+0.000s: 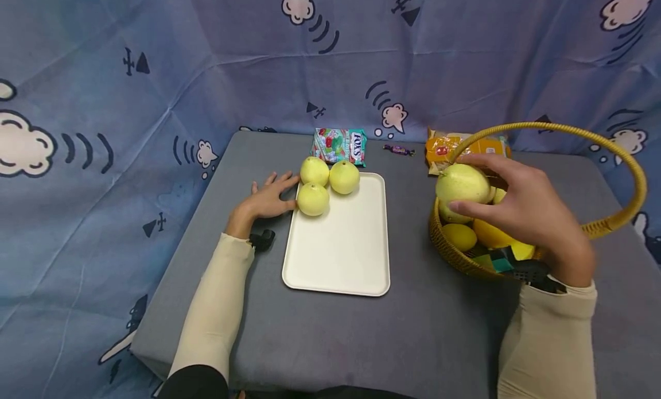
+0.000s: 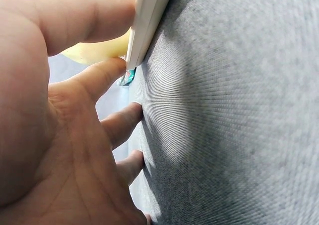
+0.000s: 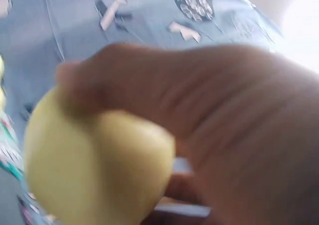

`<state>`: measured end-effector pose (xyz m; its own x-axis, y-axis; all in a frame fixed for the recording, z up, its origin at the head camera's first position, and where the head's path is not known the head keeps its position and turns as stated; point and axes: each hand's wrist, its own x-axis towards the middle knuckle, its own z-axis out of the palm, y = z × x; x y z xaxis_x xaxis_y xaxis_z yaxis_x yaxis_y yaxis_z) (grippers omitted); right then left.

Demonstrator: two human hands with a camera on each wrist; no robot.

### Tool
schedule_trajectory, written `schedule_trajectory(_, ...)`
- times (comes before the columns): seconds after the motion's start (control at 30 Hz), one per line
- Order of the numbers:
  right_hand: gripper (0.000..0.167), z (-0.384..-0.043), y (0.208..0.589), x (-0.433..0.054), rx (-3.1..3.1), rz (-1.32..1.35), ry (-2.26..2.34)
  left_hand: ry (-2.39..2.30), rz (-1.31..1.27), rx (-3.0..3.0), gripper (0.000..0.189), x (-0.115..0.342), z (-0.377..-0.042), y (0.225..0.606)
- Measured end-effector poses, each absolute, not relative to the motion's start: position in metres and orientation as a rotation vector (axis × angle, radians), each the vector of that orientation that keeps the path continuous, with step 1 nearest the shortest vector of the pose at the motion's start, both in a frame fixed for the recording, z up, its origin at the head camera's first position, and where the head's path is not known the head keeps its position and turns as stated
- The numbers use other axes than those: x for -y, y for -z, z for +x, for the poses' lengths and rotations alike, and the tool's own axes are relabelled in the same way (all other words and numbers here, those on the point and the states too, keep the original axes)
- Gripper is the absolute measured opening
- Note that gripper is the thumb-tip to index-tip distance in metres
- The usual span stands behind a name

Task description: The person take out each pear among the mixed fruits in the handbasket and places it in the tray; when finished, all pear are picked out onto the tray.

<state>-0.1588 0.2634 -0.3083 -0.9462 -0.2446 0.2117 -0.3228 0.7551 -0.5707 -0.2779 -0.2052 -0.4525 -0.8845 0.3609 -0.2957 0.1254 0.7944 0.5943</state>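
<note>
Above the wicker basket [image 1: 445,245], my right hand [image 1: 534,206] grips a round yellow-green fruit [image 1: 461,183], an apple or pear, between thumb and fingers. The right wrist view shows this fruit [image 3: 94,160] blurred, with the thumb across its top. On the white tray [image 1: 341,250], three similar fruits [image 1: 313,200] are grouped at the far left corner. My left hand [image 1: 268,199] lies beside that corner with its fingers spread. In the left wrist view its thumb and index finger touch the tray's edge [image 2: 144,26], and other fingertips rest on the grey tabletop.
The basket also holds a yellow oval fruit [image 1: 459,237] and other yellow fruit; its tall handle [image 1: 637,181] arches to the right. Behind the tray are a green candy bag [image 1: 339,146], a purple wrapped candy [image 1: 399,150] and an orange packet [image 1: 436,149]. Patterned blue cloth hangs behind.
</note>
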Motion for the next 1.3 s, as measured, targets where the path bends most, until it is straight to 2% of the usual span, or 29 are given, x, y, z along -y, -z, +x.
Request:
schedule_trajectory(0.2,0.072,-0.175,0.329,-0.215,2.694,0.663,-1.200,-0.794,0.366,-2.599,0.081,0.205,-0.278,0.453)
schedule_trajectory(0.47,0.074,-0.201,0.379,-0.166,2.678,0.787,-1.406,-0.791,0.366,-2.607,0.081,0.203,-0.276,0.453)
schedule_trajectory(0.9,0.069,-0.220,0.455,-0.123,2.654,0.767,-1.590,-0.771,0.370,-2.611,0.080,0.205,-0.277,0.453)
schedule_trajectory(1.3,0.066,-0.230,0.465,-0.111,2.614,0.626,-1.560,-0.771,0.378,-2.611,0.080,0.207,-0.279,0.456)
